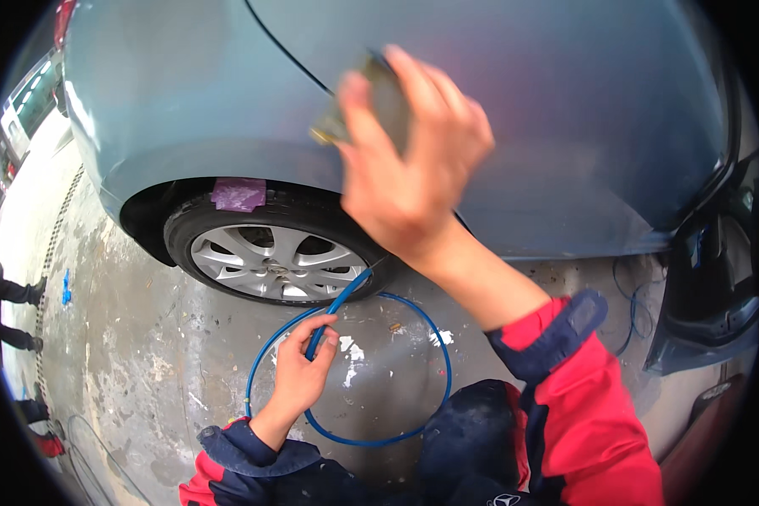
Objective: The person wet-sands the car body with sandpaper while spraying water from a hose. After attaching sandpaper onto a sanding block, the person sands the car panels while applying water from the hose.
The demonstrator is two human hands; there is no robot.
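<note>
In front of the grey-blue car panel (557, 110), my right hand (417, 152) is closed round a flat grey-green pad (388, 97) with a yellowish corner. Hand and pad are smeared by motion, and I cannot tell whether the pad is sandpaper or touches the panel. Below, my left hand (302, 363) is closed on a blue hose (347, 292). The hose's end points up to the right beside the tyre, and its length loops over the floor under my hand. A purple piece of sheet (239, 195) lies on top of the tyre (185, 244).
The silver spoked wheel (278, 261) sits under the arch, left of my right forearm. A dark door-like part (708, 287) stands at the right, near another thin hose (637, 312). At the far left are people's legs (17, 291). The concrete floor (143, 337) is stained and paint-flecked.
</note>
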